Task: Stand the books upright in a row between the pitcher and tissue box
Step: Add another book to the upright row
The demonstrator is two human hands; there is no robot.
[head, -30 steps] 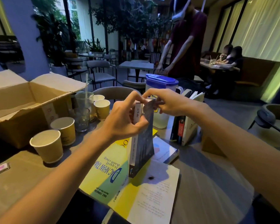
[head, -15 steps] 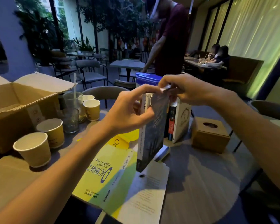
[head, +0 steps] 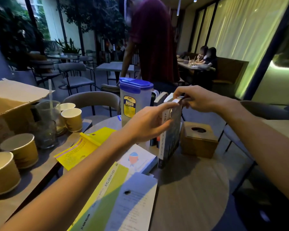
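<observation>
- Four yellow paper cups [head: 18,150] that I can count and an open cardboard box [head: 10,104] crowd the left of the bench [head: 190,194], clear of the row.
- Three paperbacks lie flat, waiting: a yellow book [head: 83,147], a white one with a fish drawing [head: 137,158], and a yellow-green one [head: 107,197] nearest.
- The clear plastic pitcher with blue lid [head: 134,99] bounds the row's left end.
- The left hand [head: 147,124] pinches the spine of a dark-covered book [head: 171,134], steadying it upright.
- Behind it stand perhaps two books, mostly hidden.
- The right hand [head: 195,99] grips the book's top edge, guiding it in.
- The square wooden tissue box [head: 198,141] sits just beside, closing the row.
</observation>
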